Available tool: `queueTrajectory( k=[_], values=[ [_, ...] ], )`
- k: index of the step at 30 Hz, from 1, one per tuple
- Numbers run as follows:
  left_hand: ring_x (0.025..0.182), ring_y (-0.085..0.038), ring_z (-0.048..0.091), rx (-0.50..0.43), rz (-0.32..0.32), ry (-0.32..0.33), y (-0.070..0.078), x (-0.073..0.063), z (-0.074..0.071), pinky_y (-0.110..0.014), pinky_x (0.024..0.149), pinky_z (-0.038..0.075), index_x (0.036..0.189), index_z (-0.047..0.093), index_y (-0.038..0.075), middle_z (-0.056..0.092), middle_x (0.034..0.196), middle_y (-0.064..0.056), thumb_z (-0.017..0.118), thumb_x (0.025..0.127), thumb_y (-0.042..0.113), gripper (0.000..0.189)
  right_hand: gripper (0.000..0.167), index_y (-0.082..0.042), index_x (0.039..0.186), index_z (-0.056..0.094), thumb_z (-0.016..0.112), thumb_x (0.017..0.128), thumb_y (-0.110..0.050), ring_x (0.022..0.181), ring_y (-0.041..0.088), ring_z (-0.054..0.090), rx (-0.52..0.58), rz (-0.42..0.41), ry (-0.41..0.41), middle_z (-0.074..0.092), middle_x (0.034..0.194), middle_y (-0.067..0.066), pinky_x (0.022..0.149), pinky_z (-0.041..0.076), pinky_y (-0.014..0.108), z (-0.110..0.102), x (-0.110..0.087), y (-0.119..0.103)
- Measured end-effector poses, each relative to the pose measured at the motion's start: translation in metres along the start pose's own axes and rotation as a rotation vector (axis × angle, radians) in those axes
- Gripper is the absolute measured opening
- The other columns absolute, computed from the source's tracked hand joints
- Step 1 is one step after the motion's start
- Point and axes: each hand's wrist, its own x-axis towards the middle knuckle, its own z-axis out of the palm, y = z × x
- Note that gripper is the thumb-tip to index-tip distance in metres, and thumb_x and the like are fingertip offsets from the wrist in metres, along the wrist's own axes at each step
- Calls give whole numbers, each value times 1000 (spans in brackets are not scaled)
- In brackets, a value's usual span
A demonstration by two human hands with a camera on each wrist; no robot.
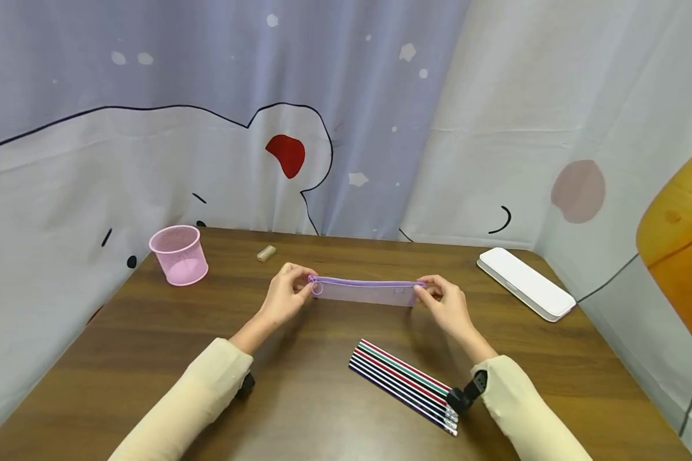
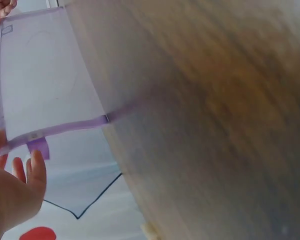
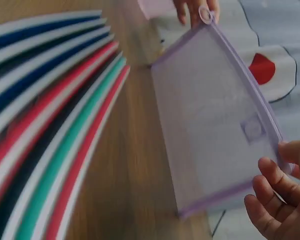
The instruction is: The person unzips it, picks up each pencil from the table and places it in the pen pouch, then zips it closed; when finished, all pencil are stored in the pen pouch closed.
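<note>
A translucent purple zip pouch (image 1: 363, 293) is held upright over the table, its zipper along the top edge. My left hand (image 1: 287, 291) pinches the upper left corner, beside the round zipper pull (image 1: 317, 288). At the other upper corner my right hand (image 1: 446, 306) pinches between thumb and fingers. In the right wrist view the mesh pouch (image 3: 215, 115) hangs flat, its lower edge at the tabletop; I cannot tell whether it touches. Several striped pencils (image 1: 400, 384) lie side by side in front of the pouch, near my right wrist.
A pink mesh basket (image 1: 186, 259) stands at the back left. A small beige block (image 1: 266, 253) lies near the table's back edge. On the right is a white case (image 1: 525, 285). A printed curtain (image 1: 369, 128) hangs behind the wooden table (image 1: 150, 358).
</note>
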Motion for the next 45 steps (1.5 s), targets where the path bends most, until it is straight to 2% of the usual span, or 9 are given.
queueTrajectory(
  k=[8, 12, 16, 24, 28, 33, 38, 41, 45],
  values=[
    [91, -26, 62, -151, -4, -79, 5, 0, 6, -31, 74, 53, 96, 60, 1, 62, 101, -15, 58, 82, 2, 14, 31, -10, 108, 59, 66, 79, -21, 71, 17, 63, 79, -98, -59, 69, 81, 8, 63, 51, 24, 62, 1, -48],
    [92, -28, 63, -143, 6, -124, 9, -4, 10, -31, 73, 54, 99, 58, 0, 62, 102, -18, 55, 83, 1, 16, 36, -10, 112, 57, 66, 79, -21, 76, 17, 63, 10, -263, -138, 66, 84, 5, 64, 52, 25, 94, -3, -74],
    [97, -29, 61, -118, 47, -122, 12, -5, 9, -31, 73, 53, 100, 59, 1, 63, 103, -17, 55, 83, -1, 19, 34, -6, 110, 58, 65, 78, -13, 72, 16, 60, -60, -401, -97, 64, 81, 6, 61, 51, 23, 111, -4, -88],
    [97, -28, 61, -96, 49, -115, 12, -4, 4, -32, 74, 53, 101, 62, 3, 65, 102, -15, 56, 83, 1, 19, 18, -8, 102, 60, 53, 86, -11, 60, 5, 53, -56, -442, -33, 63, 76, 1, 53, 42, 13, 116, 2, -94],
    [99, -26, 60, -101, 57, -133, 13, -5, 6, -35, 75, 53, 104, 62, 3, 64, 103, -15, 55, 84, 3, 20, 17, -6, 95, 62, 48, 88, -5, 59, 6, 54, 24, -370, 13, 65, 73, 3, 50, 43, 15, 115, 3, -98],
    [98, -27, 61, -104, 50, -128, 13, -6, 7, -39, 75, 53, 102, 62, 2, 65, 102, -15, 56, 84, 4, 19, 11, -4, 92, 64, 57, 84, -9, 59, 8, 55, 43, -293, 4, 64, 71, 4, 53, 45, 15, 113, 2, -99],
    [96, -26, 62, -100, 69, -127, 13, -9, 7, -35, 73, 53, 99, 63, 2, 66, 99, -15, 56, 84, 3, 17, 14, -3, 90, 66, 65, 77, -8, 58, 8, 55, -25, -388, 0, 62, 68, 4, 53, 45, 14, 110, 1, -94],
    [92, -27, 63, -103, 103, -151, 28, -12, 1, -32, 71, 54, 94, 62, -2, 66, 95, -16, 57, 83, 1, 13, 11, -4, 84, 68, 64, 74, -4, 54, 6, 51, -41, -452, 20, 60, 63, 2, 50, 43, 14, 105, 1, -90],
    [90, -25, 64, -86, 147, -193, 31, -12, 1, -27, 71, 54, 89, 61, 0, 66, 92, -14, 57, 82, 0, 8, 12, -5, 81, 69, 62, 71, -2, 52, 3, 46, -70, -465, 23, 57, 60, -1, 48, 39, 13, 96, -2, -87]
  ],
)
